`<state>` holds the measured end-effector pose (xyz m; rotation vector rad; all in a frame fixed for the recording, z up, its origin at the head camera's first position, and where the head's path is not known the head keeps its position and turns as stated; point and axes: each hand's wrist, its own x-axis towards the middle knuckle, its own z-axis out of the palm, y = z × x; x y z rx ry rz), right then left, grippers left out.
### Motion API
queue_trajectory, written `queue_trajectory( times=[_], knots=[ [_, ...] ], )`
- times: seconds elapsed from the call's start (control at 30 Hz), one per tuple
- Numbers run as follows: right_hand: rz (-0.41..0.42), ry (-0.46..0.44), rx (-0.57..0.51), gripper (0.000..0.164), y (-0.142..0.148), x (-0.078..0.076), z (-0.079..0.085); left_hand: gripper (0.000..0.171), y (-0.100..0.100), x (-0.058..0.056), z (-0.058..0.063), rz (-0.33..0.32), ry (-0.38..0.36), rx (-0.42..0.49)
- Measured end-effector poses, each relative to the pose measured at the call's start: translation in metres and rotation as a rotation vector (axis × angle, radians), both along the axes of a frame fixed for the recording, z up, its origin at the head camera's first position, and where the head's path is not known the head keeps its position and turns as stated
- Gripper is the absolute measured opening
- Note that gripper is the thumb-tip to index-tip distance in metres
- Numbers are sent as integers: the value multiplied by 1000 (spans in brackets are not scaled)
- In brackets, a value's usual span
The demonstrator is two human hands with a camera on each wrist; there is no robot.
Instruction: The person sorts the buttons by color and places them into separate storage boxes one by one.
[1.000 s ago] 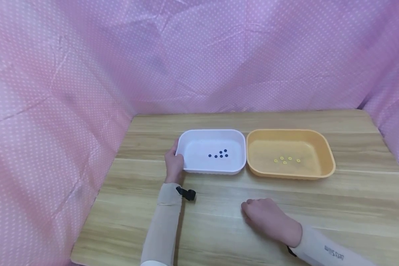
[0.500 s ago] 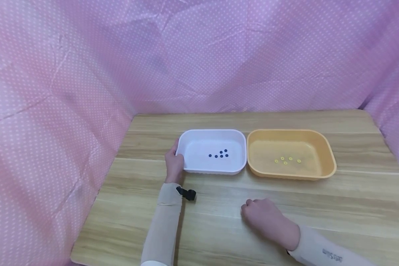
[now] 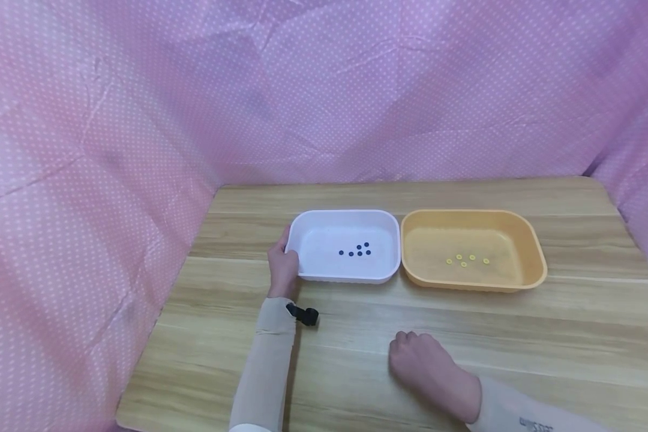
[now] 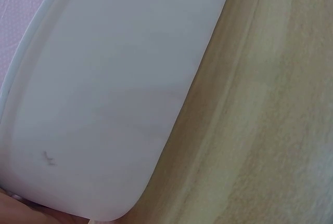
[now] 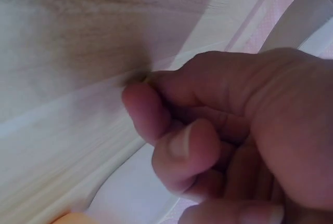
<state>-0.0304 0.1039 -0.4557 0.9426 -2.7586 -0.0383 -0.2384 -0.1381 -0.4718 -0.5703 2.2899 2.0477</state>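
Note:
My left hand (image 3: 283,267) grips the left end of a white tray (image 3: 348,279), with the thumb at its rim. Small dark round pieces (image 3: 359,254) lie loose on that tray's floor. In the left wrist view the tray's side wall (image 4: 109,78) fills much of the picture, and only a bit of the hand shows low at the left. My right hand (image 3: 432,375) is low over the wooden table in front of the trays, fingers curled. Seen from the right wrist, its thumb and forefinger pinch a tiny yellowish piece (image 5: 147,79), mostly hidden by the fingertips.
An orange-yellow tray (image 3: 537,264) stands right beside the white one, their rims nearly touching. Several small yellow rings (image 3: 464,264) lie in it. Pink dotted cloth (image 3: 324,90) hangs around the table's back and sides.
My right hand has shifted slightly toward me and to the left, staying low over the table. The left hand and both trays look almost unmoved.

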Motion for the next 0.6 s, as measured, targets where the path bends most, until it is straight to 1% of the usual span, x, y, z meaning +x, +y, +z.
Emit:
queue_trajectory(
  times=[0.07,0.17,0.3,0.37,0.43,0.5,0.53,0.6],
  knots=[
    [-2,4,-1,12,1,0,0,79,0,0,0,4,-6,16],
    [-8,-2,-5,13,2,0,0,78,0,0,0,1,-9,12],
    [-22,-44,2,14,5,-2,-1,77,0,0,0,3,-9,2],
    [-20,-65,5,14,7,-4,0,77,0,0,0,9,-12,14],
    [-11,-98,-15,13,12,-8,2,77,0,0,0,12,-16,24],
    [-1,-136,-77,13,17,-14,9,78,0,0,0,11,-18,20],
    [0,-181,-136,13,20,-18,14,78,0,0,1,10,-19,17],
    [-11,-280,-291,13,27,-27,27,79,0,0,1,11,-19,15]
  ],
)
